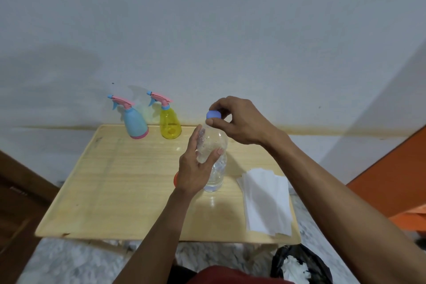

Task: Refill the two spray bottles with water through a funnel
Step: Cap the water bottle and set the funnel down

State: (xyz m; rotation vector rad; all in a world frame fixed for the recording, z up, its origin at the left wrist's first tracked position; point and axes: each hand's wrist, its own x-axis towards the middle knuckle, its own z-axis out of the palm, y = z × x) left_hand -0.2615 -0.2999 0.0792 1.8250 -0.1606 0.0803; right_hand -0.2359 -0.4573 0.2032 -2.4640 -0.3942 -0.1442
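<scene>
left hand (196, 168): wrapped round the body of the clear water bottle (213, 157), thumb on the near face, fingers behind, gripping it steady
right hand (239, 120): fingertips pinched on the blue cap (213, 114) at the bottle top, cap sits on the neck
water bottle: upright on the wooden table (115, 191), centre-right, partly full of water, level hard to read
blue spray bottle (134, 122): upright at the table's far edge, by the wall, pink trigger head on, nozzle facing left
yellow spray bottle (170, 123): just right of the blue 1, not touching, same pink head on, nozzle facing left; looks near empty
both sprayers: well apart from the hands, untouched
orange object (176, 180): sliver showing behind the left hand, on the table; cannot tell what it is
white paper towels (267, 200): stack lying flat at the table's right side, near the water bottle, overhanging the front-right edge slightly
black bag (299, 265): on the floor below the table's right corner, white scraps inside
</scene>
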